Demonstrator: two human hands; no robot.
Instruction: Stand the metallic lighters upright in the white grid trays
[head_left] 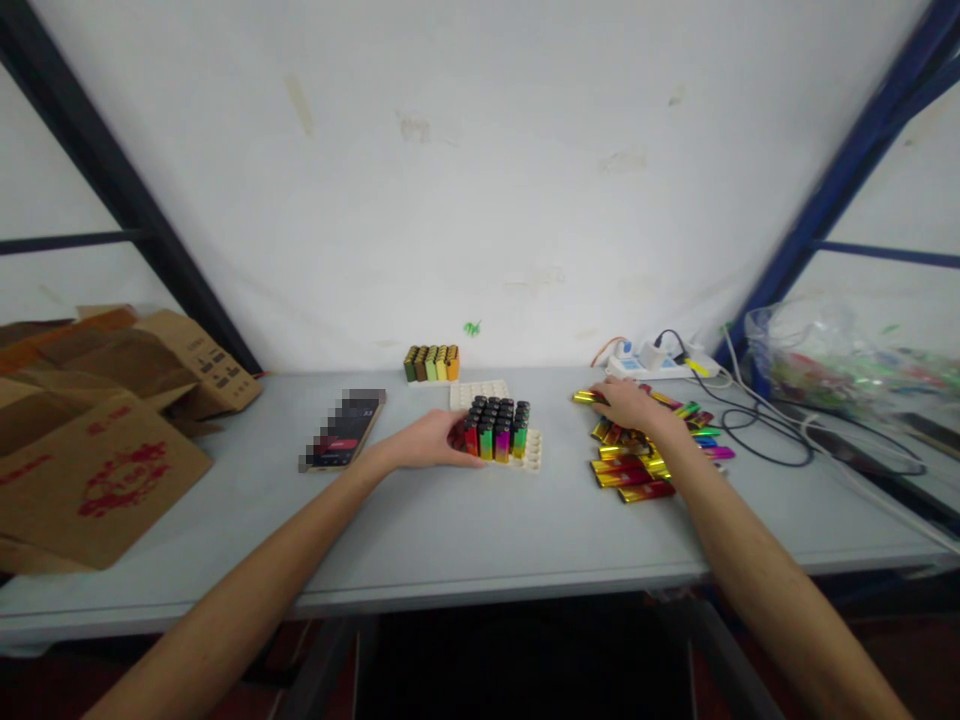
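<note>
Several upright lighters (501,438) with black tops and bright metallic bodies stand in a cream holed tray (533,452); holes show along its right side. My left hand (429,440) is closed around the left side of this block, thumb in front and the other fingers partly hidden behind. On the right lies a loose pile of shiny gold, red, green and purple lighters (630,474). Over its far left part is my right hand (628,404), its fingers closed on a gold lighter (584,397) that sticks out to the left.
Behind the block lies another cream holed tray (480,390), beside a block of green, yellow and orange lighters (432,363). A phone (346,430) lies left. Cardboard boxes (112,480) fill the far left. A power strip (664,362), cables (757,425) and plastic bags (847,350) are right.
</note>
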